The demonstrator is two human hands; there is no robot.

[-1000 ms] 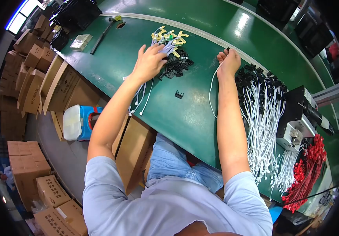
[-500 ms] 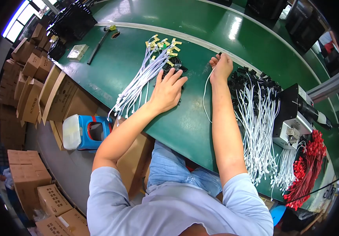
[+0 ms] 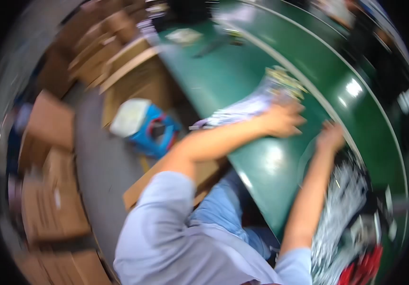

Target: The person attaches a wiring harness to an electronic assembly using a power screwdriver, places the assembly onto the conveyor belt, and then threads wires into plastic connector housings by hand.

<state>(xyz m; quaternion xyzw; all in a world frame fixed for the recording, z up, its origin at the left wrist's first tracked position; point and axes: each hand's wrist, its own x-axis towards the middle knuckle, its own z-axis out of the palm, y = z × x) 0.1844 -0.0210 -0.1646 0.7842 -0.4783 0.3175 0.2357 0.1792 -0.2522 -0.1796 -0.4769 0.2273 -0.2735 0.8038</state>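
Note:
Motion blurs the whole head view. My left hand (image 3: 284, 118) is over the near side of a bundle of white cables (image 3: 242, 109) with yellow ends (image 3: 280, 78); its fingers look apart. The black pieces seen there before are hidden or too smeared to make out. Further right, my right hand (image 3: 330, 137) is closed, and a thin white cable (image 3: 303, 159) loops down from it beside the forearm. A large pile of white cables (image 3: 339, 209) lies on the green table (image 3: 261, 166), to the right of my right forearm.
Red cables (image 3: 366, 268) and a black and silver machine (image 3: 368, 225) are at the lower right. A clear packet (image 3: 184, 36) and a dark tool (image 3: 211, 45) lie at the far end. A blue and white container (image 3: 154, 133) and cardboard boxes (image 3: 52, 209) stand on the left.
The view has swung, shifting the table to the right in the frame. My left hand moved from the cable bundle to the black pieces, then back beside the bundle's yellow ends. My right hand stays closed.

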